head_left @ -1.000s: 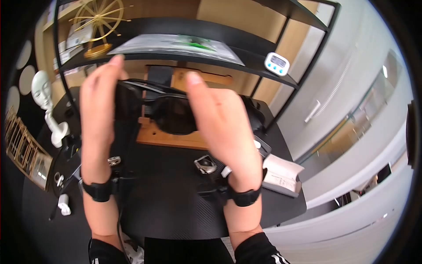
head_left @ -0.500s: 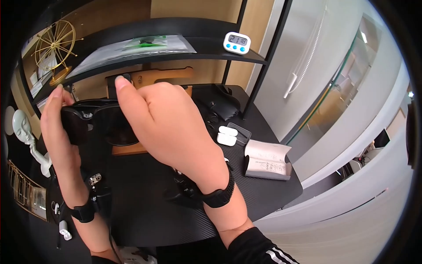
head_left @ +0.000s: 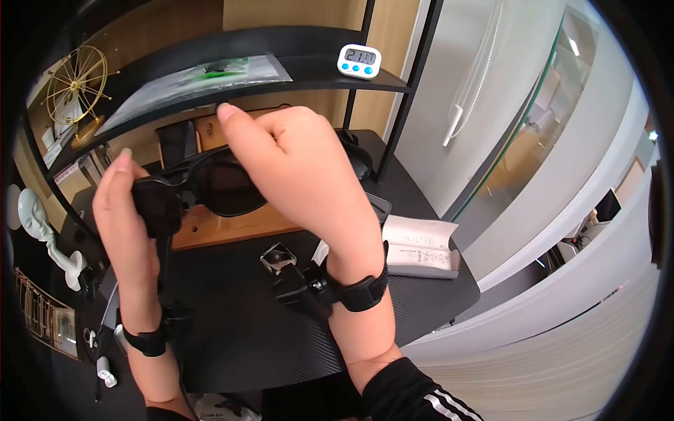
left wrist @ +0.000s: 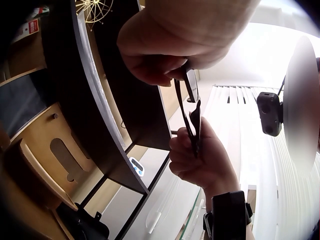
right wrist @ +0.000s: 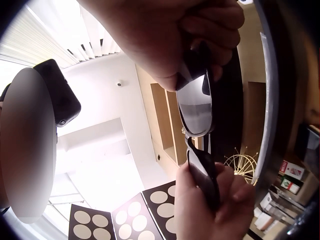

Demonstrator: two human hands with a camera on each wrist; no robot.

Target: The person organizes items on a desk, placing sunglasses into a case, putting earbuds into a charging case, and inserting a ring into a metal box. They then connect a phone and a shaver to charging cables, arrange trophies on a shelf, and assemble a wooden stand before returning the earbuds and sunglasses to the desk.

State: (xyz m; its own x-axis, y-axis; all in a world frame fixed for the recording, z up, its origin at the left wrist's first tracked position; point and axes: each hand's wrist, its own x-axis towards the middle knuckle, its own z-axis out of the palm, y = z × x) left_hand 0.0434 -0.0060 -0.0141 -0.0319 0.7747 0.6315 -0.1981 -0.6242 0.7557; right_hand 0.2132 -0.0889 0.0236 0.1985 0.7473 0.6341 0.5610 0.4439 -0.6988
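A pair of black sunglasses (head_left: 226,186) with dark lenses is held up in front of the shelf, above the black table. My left hand (head_left: 128,224) grips its left end, and my right hand (head_left: 309,179) grips the right end, fingers curled round the frame. From the left wrist view, the sunglasses (left wrist: 194,122) appear nearly edge-on between the left hand (left wrist: 182,35) and the right hand (left wrist: 202,160). In the right wrist view, a shiny lens (right wrist: 195,107) shows beneath the right hand (right wrist: 187,42), with the left hand (right wrist: 215,205) pinching the far end.
Behind the hands stands a wooden board (head_left: 239,228) under a black shelf (head_left: 309,84) bearing a white timer (head_left: 359,62) and a golden wheel (head_left: 75,84). A small silver-rimmed thing (head_left: 279,258) and an opened spectacle case (head_left: 421,245) lie on the table. A white head stand (head_left: 35,210) is at left.
The head view has swung right. Over the last half second, both hands and the sunglasses have shifted right in view and the sunglasses have tilted, right end higher. Both hands hold them throughout.
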